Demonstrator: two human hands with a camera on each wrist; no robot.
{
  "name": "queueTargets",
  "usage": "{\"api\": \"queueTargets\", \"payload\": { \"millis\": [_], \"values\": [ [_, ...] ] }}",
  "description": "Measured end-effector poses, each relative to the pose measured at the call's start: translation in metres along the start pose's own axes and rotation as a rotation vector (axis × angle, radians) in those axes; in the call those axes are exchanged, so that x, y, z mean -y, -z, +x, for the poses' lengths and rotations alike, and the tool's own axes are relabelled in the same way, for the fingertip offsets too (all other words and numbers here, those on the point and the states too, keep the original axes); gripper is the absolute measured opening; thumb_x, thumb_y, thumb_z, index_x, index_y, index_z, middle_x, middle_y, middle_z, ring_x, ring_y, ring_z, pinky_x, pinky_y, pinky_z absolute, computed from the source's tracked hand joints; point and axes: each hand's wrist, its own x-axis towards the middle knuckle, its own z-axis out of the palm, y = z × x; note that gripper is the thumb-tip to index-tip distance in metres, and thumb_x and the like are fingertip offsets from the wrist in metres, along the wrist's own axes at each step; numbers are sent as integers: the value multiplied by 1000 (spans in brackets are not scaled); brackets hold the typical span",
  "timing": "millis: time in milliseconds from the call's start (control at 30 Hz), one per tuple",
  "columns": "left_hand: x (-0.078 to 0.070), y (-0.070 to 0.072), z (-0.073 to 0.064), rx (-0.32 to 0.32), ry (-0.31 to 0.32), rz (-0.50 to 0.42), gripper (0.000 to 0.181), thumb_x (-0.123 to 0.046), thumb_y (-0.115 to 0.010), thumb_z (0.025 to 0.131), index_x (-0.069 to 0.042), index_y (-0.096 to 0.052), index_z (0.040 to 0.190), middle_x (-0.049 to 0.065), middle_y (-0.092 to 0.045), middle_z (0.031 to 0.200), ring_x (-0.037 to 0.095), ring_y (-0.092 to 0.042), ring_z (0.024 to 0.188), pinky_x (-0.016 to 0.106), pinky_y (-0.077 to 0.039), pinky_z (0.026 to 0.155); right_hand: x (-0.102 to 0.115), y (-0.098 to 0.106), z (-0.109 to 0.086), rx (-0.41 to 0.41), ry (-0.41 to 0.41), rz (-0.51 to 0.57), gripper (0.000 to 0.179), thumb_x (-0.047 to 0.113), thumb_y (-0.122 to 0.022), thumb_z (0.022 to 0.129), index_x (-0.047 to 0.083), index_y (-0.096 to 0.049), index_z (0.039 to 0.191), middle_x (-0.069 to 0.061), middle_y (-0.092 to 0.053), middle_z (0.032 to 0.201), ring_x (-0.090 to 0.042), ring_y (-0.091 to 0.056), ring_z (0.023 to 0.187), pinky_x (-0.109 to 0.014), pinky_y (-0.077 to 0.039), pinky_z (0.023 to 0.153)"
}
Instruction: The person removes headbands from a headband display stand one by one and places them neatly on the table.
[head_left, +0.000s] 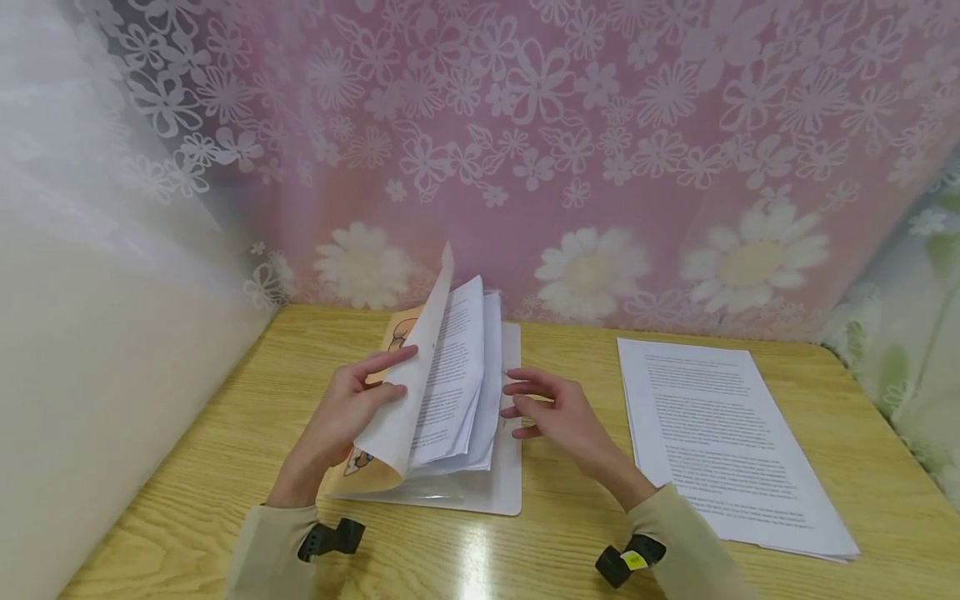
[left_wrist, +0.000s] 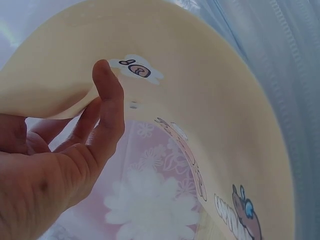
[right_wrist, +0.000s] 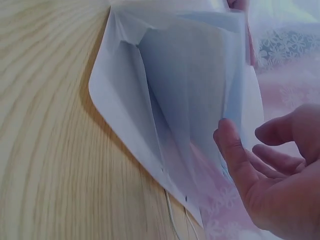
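Observation:
A cartoon-printed orange folder (head_left: 363,482) lies on the table with its front cover lifted and bent back, showing the white inner side. My left hand (head_left: 345,408) pinches this cover near its free edge. In the left wrist view, a finger of the left hand (left_wrist: 75,155) lies against the cover's printed face (left_wrist: 200,65). Printed sheets (head_left: 453,367) sit inside the folder, slightly fanned and raised. My right hand (head_left: 566,417) hovers at their right edge with fingers apart and loosely bent. From the right wrist, the right hand (right_wrist: 270,175) appears beside the sheets (right_wrist: 190,75), gripping nothing.
A stack of printed paper (head_left: 712,433) lies on the wooden table (head_left: 570,542) to the right. Thin white cords (right_wrist: 172,217) hang from the folder's edge. A flowered pink curtain (head_left: 480,167) stands behind the table, and a pale sheet (head_left: 112,275) borders the left side.

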Motion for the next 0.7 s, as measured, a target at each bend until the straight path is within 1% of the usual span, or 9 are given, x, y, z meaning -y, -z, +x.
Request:
{"api": "queueTargets", "payload": {
  "millis": [133, 233, 367, 467, 567, 700],
  "values": [
    [0, -1, 1, 3, -3, -4, 48, -5, -54, 92, -19, -52, 137, 3, -44, 140, 25, -68, 83, 38, -58, 64, -3, 16, -5, 7, 24, -29, 38, 10, -53, 95, 12, -52, 133, -22, -54, 131, -33, -65, 105, -39, -58, 74],
    [0, -1, 1, 1, 0, -3, 48, -5, -54, 92, -20, -52, 137, 3, -44, 141, 25, -68, 83, 38, -58, 64, -4, 29, -11, 3, 37, -68, 38, 12, -54, 95, 12, -51, 133, -23, -53, 131, -38, -62, 109, -39, -58, 75],
    [0, -1, 1, -3, 1, -3, 47, -6, -54, 92, -20, -52, 137, 3, -43, 141, 25, -68, 84, 38, -58, 65, -6, 51, -20, -9, 73, -177, 39, 17, -56, 95, 10, -50, 133, -24, -54, 129, -41, -60, 110, -38, -58, 77],
    [0, -1, 1, 1, -8, -3, 48, -5, -53, 92, -18, -51, 138, 4, -42, 142, 24, -68, 84, 37, -58, 65, -8, 68, -28, -40, 109, -299, 40, 20, -57, 95, 9, -51, 133, -23, -57, 126, -40, -61, 107, -36, -58, 77],
    [0, -1, 0, 1, -6, -6, 47, -4, -53, 92, -17, -52, 137, 6, -44, 140, 24, -68, 83, 37, -58, 64, -10, 85, -35, -95, 143, -484, 39, 24, -57, 95, 11, -53, 131, -18, -61, 121, -35, -64, 104, -31, -57, 75],
    [1, -1, 0, -7, -4, 5, 44, -4, -53, 91, -15, -56, 134, 5, -44, 137, 24, -67, 82, 36, -57, 63, -12, 110, -47, -166, 140, -706, 39, 29, -56, 95, 12, -55, 130, -14, -64, 119, -32, -65, 103, -31, -55, 73]
  ]
}}
